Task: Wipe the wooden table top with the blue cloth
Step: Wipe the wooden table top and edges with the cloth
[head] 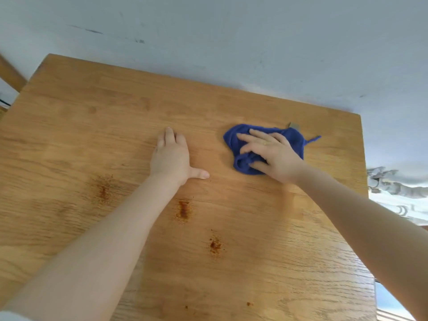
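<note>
Lying bunched under right-hand fingers [251, 135], blue cloth [294, 139].

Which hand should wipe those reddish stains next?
Right, probably. The right hand already presses the cloth flat, far from the stains, so it can drag the cloth back to them. The left hand lies bare on the table, bracing.

Light: I see bright, even daylight.
Glare: pale sheen on the table [308, 228] at right.
Edges: wide-angle bending.
Focus: slightly soft throughout.
</note>
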A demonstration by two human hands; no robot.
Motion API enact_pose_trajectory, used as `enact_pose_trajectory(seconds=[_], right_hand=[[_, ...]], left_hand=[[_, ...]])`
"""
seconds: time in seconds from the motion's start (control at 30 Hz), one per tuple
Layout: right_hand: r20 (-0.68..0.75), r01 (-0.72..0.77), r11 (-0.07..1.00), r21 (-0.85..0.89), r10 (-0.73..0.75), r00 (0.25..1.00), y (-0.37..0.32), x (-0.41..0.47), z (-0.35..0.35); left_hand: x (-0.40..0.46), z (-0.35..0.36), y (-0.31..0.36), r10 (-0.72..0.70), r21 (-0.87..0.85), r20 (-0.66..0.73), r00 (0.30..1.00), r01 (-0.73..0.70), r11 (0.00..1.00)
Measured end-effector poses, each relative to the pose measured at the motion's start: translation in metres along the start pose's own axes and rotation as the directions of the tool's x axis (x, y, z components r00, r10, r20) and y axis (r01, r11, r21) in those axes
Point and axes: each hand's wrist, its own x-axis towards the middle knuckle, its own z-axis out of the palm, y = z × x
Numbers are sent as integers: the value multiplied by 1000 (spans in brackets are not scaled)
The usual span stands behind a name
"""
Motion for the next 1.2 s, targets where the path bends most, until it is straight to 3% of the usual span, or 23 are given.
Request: enact_pose_trajectory(seconds=[0.1,0.2,0.27,0.33,0.43,0.57,0.7,0.8,0.9,1.03,1.13,1.2], right_hand=[[-117,-158,986,-51,151,982,14,51,-4],[-219,-386,923,-15,373,901,31,95,-12],[-238,-449,892,-52,425,873,31,104,-11],[-225,-429,898,-101,399,889,18,91,-6],[-140,-265,948,-174,243,960,-19,43,14],[-91,-135,967,-216,118,989,-34,8,19],[-160,-279,923,-266,243,957,8,46,5],[-186,-434,874,-216,400,897,38,72,-10],[-165,-489,865,-114,468,868,32,73,-11],[-207,-407,910,-72,386,899,-10,17,10],[-135,-245,960,-139,226,965,-17,-16,15],[-101,-211,968,-135,198,975,1,-9,8]], left_hand=[[4,2,2,-7,12,13,1000,7,1000],[8,7,-1,0,26,8,1000,0,1000],[8,9,-2,7,11,-4,1000,-7,1000],[7,9,-3,16,-4,10,1000,-16,1000],[3,9,-3,6,-17,40,999,-5,1000],[4,3,0,-14,-26,56,998,15,1000],[4,6,-1,-10,-8,51,999,10,1000],[5,5,0,-22,1,37,999,22,1000],[6,2,3,-58,6,39,998,58,998],[2,2,4,-75,63,63,995,71,995],[4,-3,11,-77,156,79,994,64,986],[7,-7,14,-72,199,88,994,53,978]])
